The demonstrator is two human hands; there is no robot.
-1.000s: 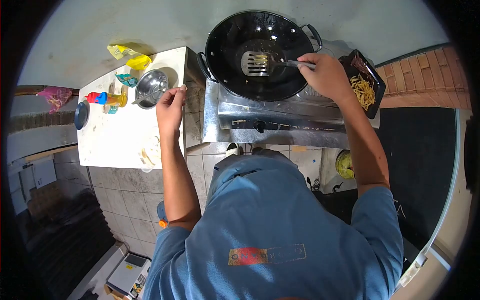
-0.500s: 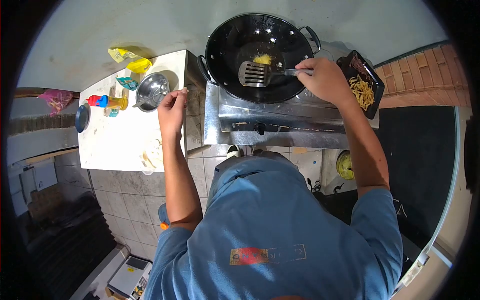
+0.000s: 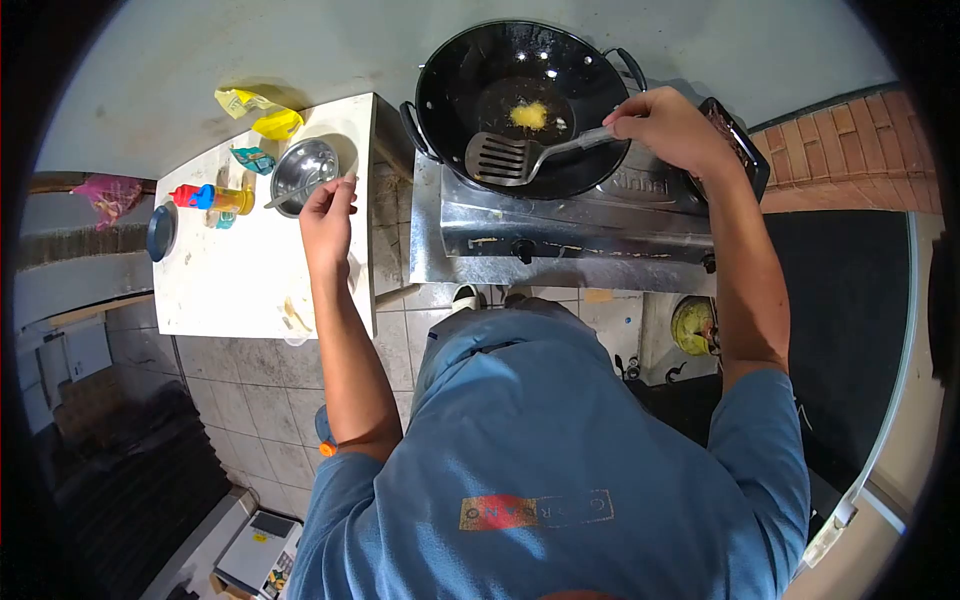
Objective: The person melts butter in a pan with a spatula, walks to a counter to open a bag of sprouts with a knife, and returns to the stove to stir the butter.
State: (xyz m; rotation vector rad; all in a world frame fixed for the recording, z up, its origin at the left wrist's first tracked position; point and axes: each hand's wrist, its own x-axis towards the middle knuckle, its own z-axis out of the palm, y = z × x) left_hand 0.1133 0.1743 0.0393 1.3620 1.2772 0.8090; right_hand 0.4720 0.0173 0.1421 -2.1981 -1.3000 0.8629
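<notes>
My right hand [image 3: 672, 130] grips the handle of a metal slotted spatula [image 3: 503, 159]. The spatula's head hangs over the near side of a black wok [image 3: 480, 60]. In the wok's bottom lies a small yellow lump of food [image 3: 528, 116] in a little liquid, with a small pale bit beside it. Beside the right rim of a steel bowl [image 3: 305, 158], my left hand [image 3: 326, 225] is closed with fingertips pinched; whether anything is between them is too small to make out. A spoon [image 3: 290, 195] rests across the bowl, its handle sticking out to the left.
The wok sits on a steel gas stove [image 3: 580, 238]. On the white table [image 3: 235, 290] are red- and blue-capped bottles [image 3: 225, 200], a teal packet [image 3: 253, 160], a yellow bag [image 3: 275, 122] and a dark lid [image 3: 161, 234]. A black tray [image 3: 748, 160] stands right of the wok.
The spatula has moved down and left, away from the yellow food, uncovering it. My right hand has lifted slightly up and right. My left hand has shifted a little left.
</notes>
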